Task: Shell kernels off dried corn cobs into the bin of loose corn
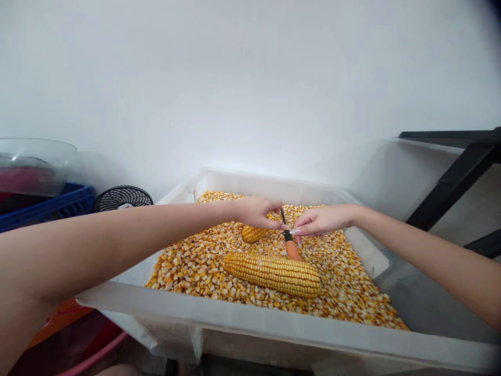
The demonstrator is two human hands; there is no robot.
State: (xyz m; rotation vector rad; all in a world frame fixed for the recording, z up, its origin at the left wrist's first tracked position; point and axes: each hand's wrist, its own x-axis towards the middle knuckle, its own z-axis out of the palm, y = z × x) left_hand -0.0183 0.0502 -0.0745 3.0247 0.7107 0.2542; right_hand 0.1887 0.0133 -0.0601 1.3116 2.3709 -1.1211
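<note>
My left hand (258, 211) is over a small yellow corn cob (253, 234), thumb and forefinger on either side of it. Part of that cob is hidden under the palm. A screwdriver with an orange and black handle (291, 249) lies among the loose corn kernels (195, 261), its dark shaft pointing away from me. Close beside its black collar, my right hand (319, 222) has its thumb and fingertips pressed together; what is between them, if anything, is too small to tell. Nearer to me a large whole corn cob (274, 274) rests across the kernels.
A white plastic tub (274, 310) holds the kernels and stands against a white wall (250, 83). To the left are a black fan (123, 197), a blue crate (74, 201) and a clear container (58, 162). A black frame (450, 183) rises on the right.
</note>
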